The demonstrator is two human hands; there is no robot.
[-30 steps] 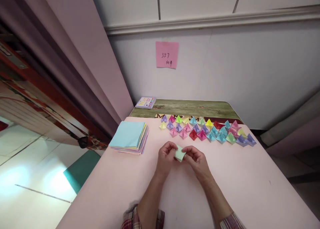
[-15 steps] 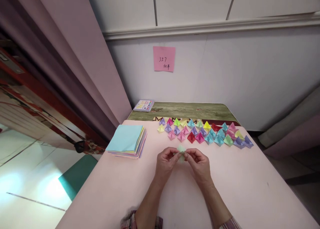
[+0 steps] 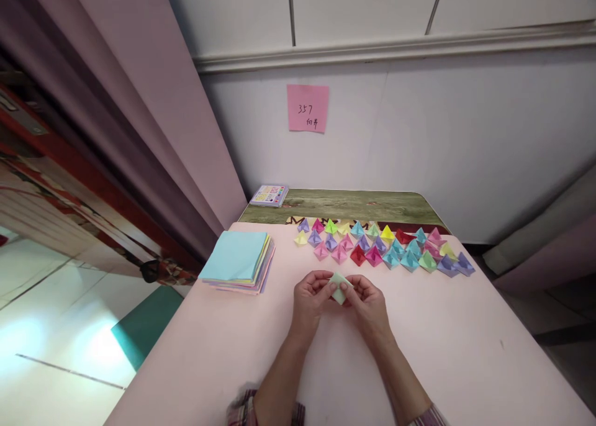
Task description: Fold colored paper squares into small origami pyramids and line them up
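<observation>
Between my two hands is a small pale green folded paper [image 3: 341,280], turned like a diamond just above the table. My left hand [image 3: 311,294] pinches its left side, thumb on the front face and fingers behind. On the right side my right hand [image 3: 369,299] grips it the same way, thumb pressed on the front. The paper's back is hidden by my fingers. Beyond the hands, several folded paper boats [image 3: 374,256] in many colours stand in rows.
A stack of coloured paper sheets [image 3: 235,256], light blue on top, lies at the left of the pink tabletop [image 3: 447,351]. Behind it sits a small packet [image 3: 270,195] on the green wood-patterned strip. A pink note [image 3: 308,108] with handwriting is stuck on the wall.
The green paper has gone from a narrow, partly opened shape to a flat diamond facing me. Both thumbs now lie on its front. The view has shifted slightly.
</observation>
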